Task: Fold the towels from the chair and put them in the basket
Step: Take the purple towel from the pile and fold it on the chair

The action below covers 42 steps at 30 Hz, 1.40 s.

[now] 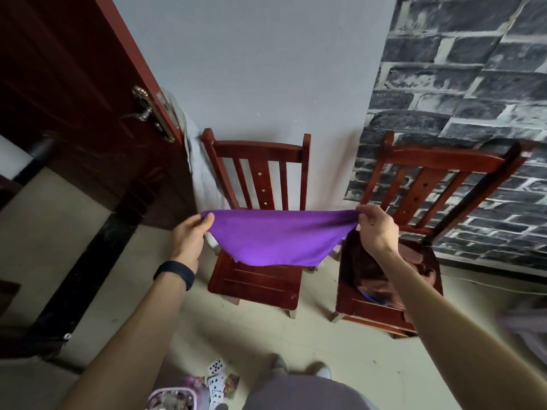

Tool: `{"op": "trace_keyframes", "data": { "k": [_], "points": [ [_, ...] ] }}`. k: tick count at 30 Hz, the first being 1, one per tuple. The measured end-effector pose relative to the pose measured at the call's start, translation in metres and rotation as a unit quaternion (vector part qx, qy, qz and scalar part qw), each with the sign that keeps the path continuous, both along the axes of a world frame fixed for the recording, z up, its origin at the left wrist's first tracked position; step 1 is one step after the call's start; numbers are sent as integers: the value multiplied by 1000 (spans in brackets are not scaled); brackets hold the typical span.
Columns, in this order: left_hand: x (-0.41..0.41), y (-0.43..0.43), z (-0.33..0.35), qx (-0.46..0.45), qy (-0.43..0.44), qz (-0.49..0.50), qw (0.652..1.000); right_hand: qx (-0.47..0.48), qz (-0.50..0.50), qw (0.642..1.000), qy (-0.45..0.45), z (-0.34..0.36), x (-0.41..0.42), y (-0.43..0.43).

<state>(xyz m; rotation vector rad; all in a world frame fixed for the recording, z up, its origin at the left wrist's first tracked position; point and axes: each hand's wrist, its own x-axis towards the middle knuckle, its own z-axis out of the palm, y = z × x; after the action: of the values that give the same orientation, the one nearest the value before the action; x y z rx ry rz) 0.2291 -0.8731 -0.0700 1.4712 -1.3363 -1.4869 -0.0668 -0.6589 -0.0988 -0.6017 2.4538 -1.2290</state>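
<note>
While it sags midair | purple towel [275,238] | corners pinched between fingers [366,213]

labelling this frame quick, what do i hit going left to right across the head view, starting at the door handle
door handle → left hand → purple towel → right hand

The person wears a black band [174,275] on the left wrist, grey trousers [302,392] and pale shoes [321,370].
</note>
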Motion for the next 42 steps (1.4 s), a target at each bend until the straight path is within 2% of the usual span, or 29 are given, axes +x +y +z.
{"op": "trace_keyframes", "data": {
  "k": [4,12,20,24,28,31,39,42],
  "points": [
    [20,11,-13,-25,-55,12,998,-18,3,1000,-2,-9,21,3],
    [93,37,-58,79,-105,57,990,51,26,997,-55,-65,76,37],
    [117,10,-91,103,-128,63,984,108,100,988,-43,-127,102,18],
    [98,-40,-120,139,-127,54,981,141,88,986,-30,-156,98,-25],
    [69,-101,-170,192,-158,2,969,213,69,975,-12,-187,82,-78],
    [44,-147,-213,206,-182,-30,961,226,11,973,-40,-212,62,-122],
    [-38,-244,-297,205,-167,-85,961,241,-81,962,-97,-281,7,-205],
    [-62,-265,-329,269,-115,-109,950,230,-98,956,-156,-313,-6,-221]
  ]
}}
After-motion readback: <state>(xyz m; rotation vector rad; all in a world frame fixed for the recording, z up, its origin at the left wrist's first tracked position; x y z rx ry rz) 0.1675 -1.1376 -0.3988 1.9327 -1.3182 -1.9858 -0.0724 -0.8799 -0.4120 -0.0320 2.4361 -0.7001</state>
